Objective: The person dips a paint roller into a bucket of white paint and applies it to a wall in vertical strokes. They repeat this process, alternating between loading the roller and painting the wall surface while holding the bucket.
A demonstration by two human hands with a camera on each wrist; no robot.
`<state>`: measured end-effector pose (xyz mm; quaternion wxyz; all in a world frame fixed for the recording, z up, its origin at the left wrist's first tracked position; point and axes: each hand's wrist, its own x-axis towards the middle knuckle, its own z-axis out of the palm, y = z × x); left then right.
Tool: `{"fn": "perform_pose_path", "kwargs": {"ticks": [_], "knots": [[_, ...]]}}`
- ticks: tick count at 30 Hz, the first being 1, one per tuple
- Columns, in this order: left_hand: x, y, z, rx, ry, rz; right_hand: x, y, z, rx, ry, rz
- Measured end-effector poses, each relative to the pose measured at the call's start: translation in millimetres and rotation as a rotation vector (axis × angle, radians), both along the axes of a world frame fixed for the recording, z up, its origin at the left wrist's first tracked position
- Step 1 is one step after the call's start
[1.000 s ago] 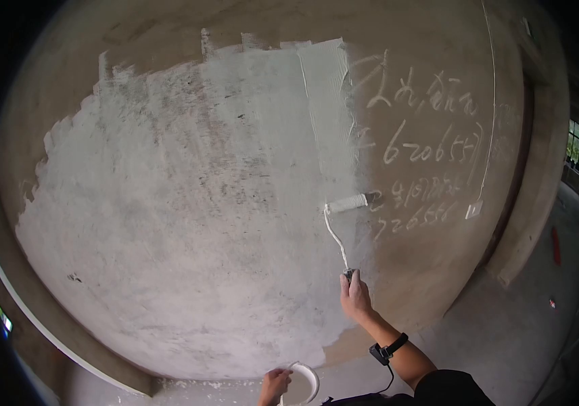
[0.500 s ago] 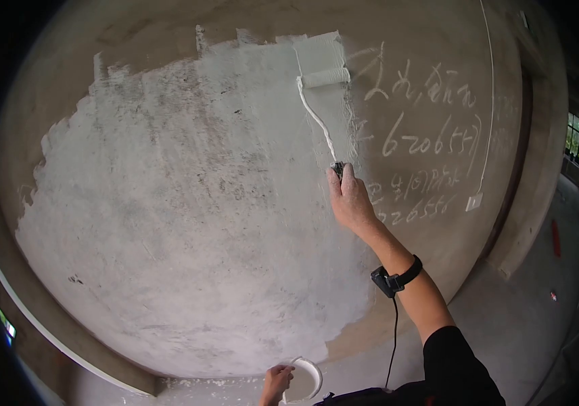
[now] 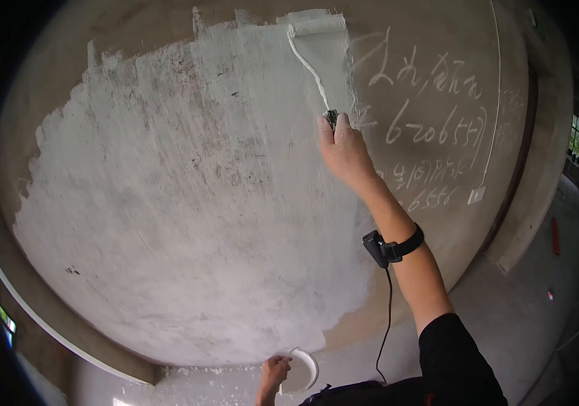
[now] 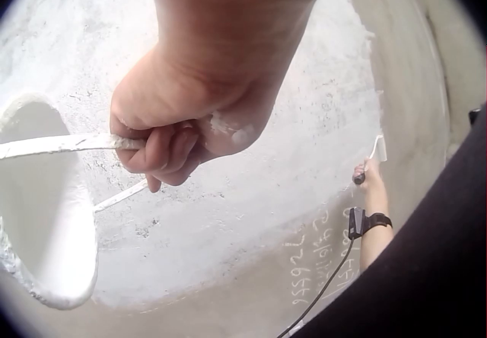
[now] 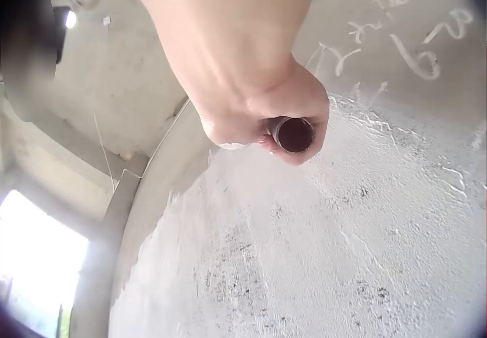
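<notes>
Firstly, one paint roller (image 3: 320, 26), against the wall (image 3: 425, 159) near the upper edge of its white coat (image 3: 168, 203), grip (image 3: 331, 119) clasped by curled fingers of the right hand (image 3: 346, 152); secondly, one white bucket (image 4: 57, 239), handle (image 4: 68, 145) clutched in the left hand (image 4: 179, 117).

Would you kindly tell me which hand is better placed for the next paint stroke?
Probably the right hand: it grips the paint roller at the wall; the left hand holds a bucket by its handle.
</notes>
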<state>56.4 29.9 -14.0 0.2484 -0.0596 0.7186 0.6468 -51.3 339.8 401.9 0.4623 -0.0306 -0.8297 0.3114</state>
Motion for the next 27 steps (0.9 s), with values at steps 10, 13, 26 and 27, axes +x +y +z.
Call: {"fn": "perform_pose_path", "kwargs": {"ticks": [10,13,26,27], "knots": [[2.6,0.3,8.8,0.003,0.016,-0.055,9.9,6.7,-84.8,-0.01,-0.017,-0.004],[7.3,4.3,13.2,0.011,0.006,-0.033,20.6,4.7,-95.6,-0.001,-0.038,-0.007],[18.8,2.6,16.7,0.056,-0.035,-0.006,30.0,31.3,-86.2,-0.097,0.052,-0.062],[19.0,2.6,17.5,0.084,-0.054,0.004,26.7,36.0,-84.0,-0.109,0.116,-0.082]]}}
